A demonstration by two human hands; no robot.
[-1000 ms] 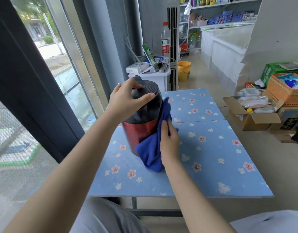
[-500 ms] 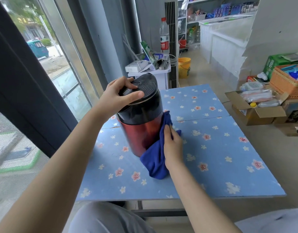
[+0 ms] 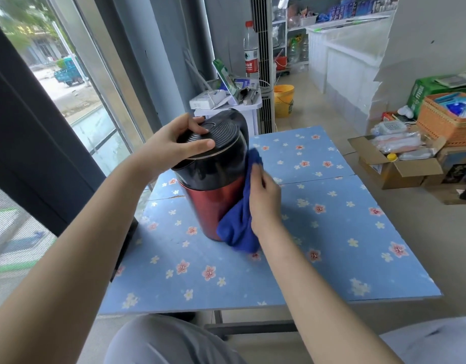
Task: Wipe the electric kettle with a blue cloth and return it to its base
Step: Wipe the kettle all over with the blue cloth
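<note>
On the blue flowered table [image 3: 331, 232], the kettle [image 3: 213, 190] stands with its long axis near vertical, tilted slightly toward the person, directly ahead of both hands. The left hand [image 3: 174, 145] rests on the black ribbed lid [image 3: 218, 137], fingers curled over the rim, thumb laid across the top, steadying the kettle. The right hand [image 3: 263, 198] is closed on the cloth [image 3: 239, 222] and presses it against the kettle's right side; the cloth hangs down to the table. Both hands touch the kettle, the left from above, the right from the side. The base is not identifiable in this view. Judgement: wiping is in progress; return to the base is not yet done. Containers: a cardboard box [image 3: 400, 169] on the floor to the right holds plastic-wrapped packets; an orange basket [image 3: 442, 124] behind it holds blue packs.
</note>
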